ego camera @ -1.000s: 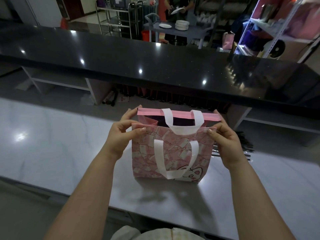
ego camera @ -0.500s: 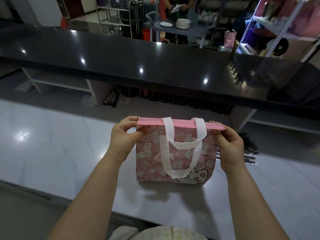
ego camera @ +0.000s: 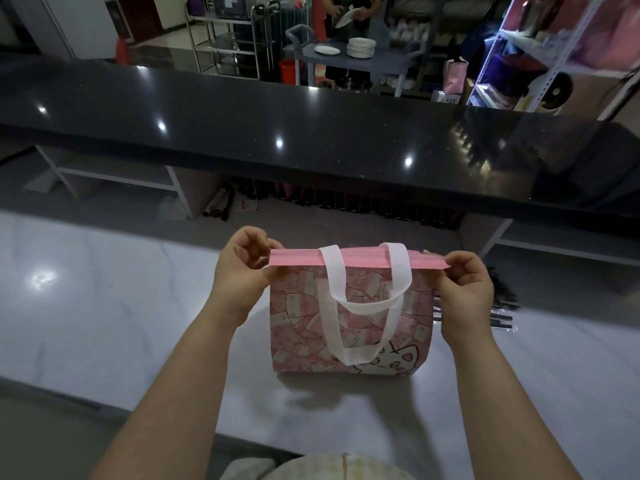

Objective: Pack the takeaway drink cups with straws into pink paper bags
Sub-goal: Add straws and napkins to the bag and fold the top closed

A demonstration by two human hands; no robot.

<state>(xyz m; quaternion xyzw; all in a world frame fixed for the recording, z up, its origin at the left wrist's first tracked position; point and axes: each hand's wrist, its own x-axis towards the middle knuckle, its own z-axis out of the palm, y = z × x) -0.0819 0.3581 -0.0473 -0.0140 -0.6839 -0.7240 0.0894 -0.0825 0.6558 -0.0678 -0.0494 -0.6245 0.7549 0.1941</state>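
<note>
The pink bag (ego camera: pixel 349 320) stands upright just below the centre of the frame, its base on the pale marble surface (ego camera: pixel 104 306). Its plain top band (ego camera: pixel 356 259) is drawn into one flat strip, so the mouth is pressed closed. You cannot see inside, and whether a cup is in there cannot be told. The two white handles (ego camera: pixel 367 303) hang down over the printed front.

Your left hand (ego camera: pixel 239 275) pinches the left end of the band, its fingers (ego camera: pixel 251 237) curled over the top edge. Your right hand (ego camera: pixel 464 289) pinches the right end in the same way. Both are grasping the bag and neither is slack.

Behind your right hand, toward the right edge, a bundle of dark straws (ego camera: pixel 502 304) in clear wrappers lies on the surface, partly hidden by the hand. A black counter (ego camera: pixel 311 140) runs across the upper half of the frame, and beyond it at upper centre sits a stack of plates (ego camera: pixel 361 47).

This looks like the closing step — flattening the mouth of a bag. If it is packed, your next move calls for keeping both ends level while you press the band along its whole length, then lifting by the handles with the bag upright so nothing tips. If it is empty, draw the two sides of the band apart to open it — gently, since the paper could tear.
</note>
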